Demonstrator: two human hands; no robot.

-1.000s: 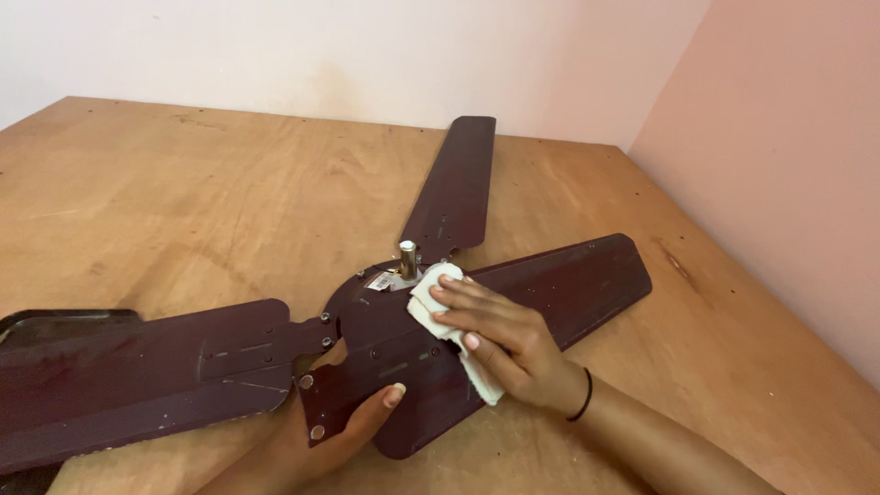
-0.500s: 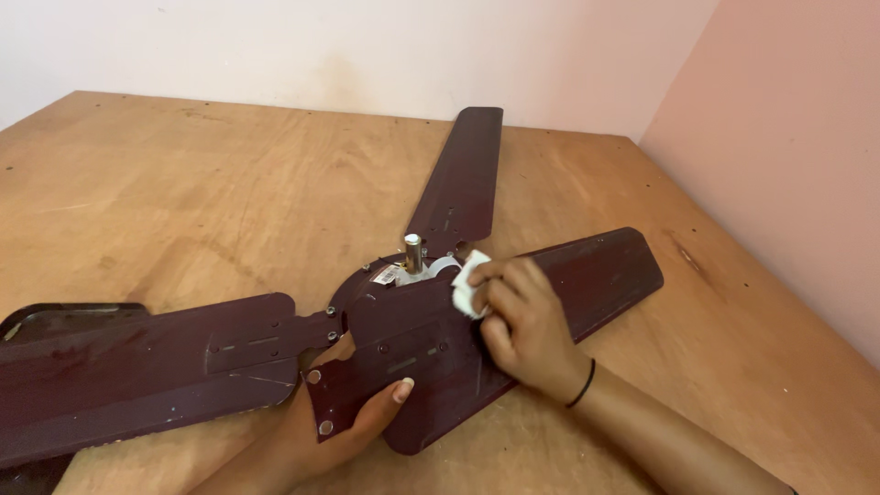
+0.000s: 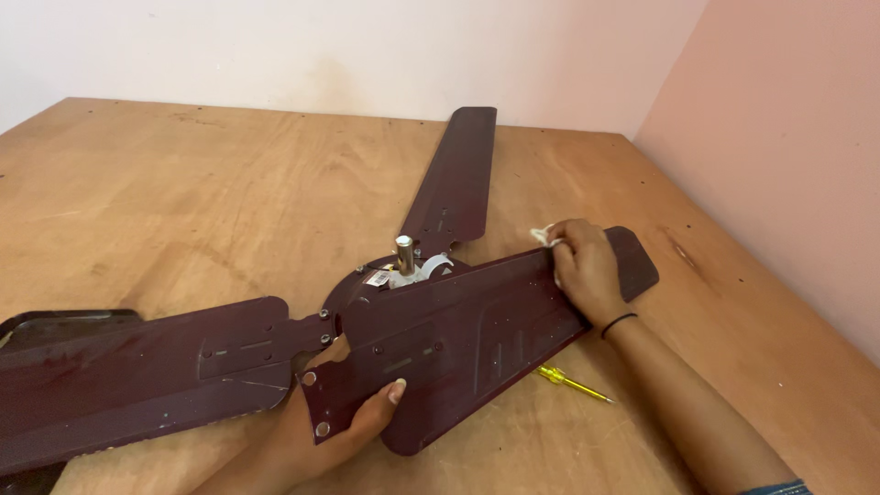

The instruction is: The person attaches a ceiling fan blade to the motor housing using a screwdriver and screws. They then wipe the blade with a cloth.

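My right grip presses a white cloth at right of centre onto the dark maroon fan blade, whose long axis slants down-left to my left grip clasping its near end.

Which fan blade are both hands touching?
The blade pointing right: the left hand grips its near end, the right hand presses a white cloth on it. The other two lie untouched.

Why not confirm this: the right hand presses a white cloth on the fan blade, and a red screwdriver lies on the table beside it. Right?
Not quite. The head view shows the screwdriver is yellow, not red. The right hand does press the white cloth on the fan blade, on the table.
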